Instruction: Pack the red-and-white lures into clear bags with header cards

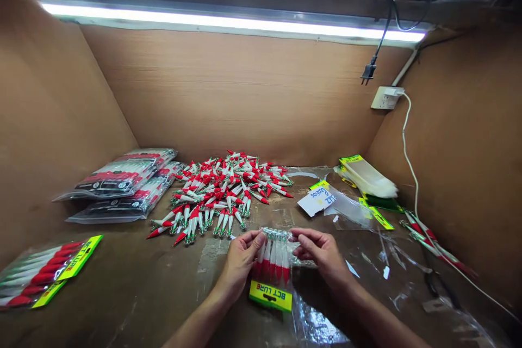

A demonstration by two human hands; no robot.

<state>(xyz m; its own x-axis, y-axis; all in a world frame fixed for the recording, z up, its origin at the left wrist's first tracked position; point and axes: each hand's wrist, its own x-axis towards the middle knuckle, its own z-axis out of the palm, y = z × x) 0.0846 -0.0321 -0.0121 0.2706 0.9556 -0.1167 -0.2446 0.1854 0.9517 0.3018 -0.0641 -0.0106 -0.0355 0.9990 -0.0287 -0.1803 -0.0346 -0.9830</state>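
My left hand (240, 261) and my right hand (320, 253) both pinch the far end of a clear bag of red-and-white lures (272, 266), one hand on each side. The bag lies flat on the brown table (142, 288) and has a yellow header card (271, 296) pointing toward me. Several lures lie side by side inside it. Just beyond my hands spreads a large loose pile of red-and-white lures (222, 190).
Stacked filled bags (122, 185) lie at the far left and more packed bags with yellow cards (44, 272) at the near left. Empty bags and cards (365, 176) sit at the right, with loose lures (432, 244), a white cable and a wall socket (385, 98).
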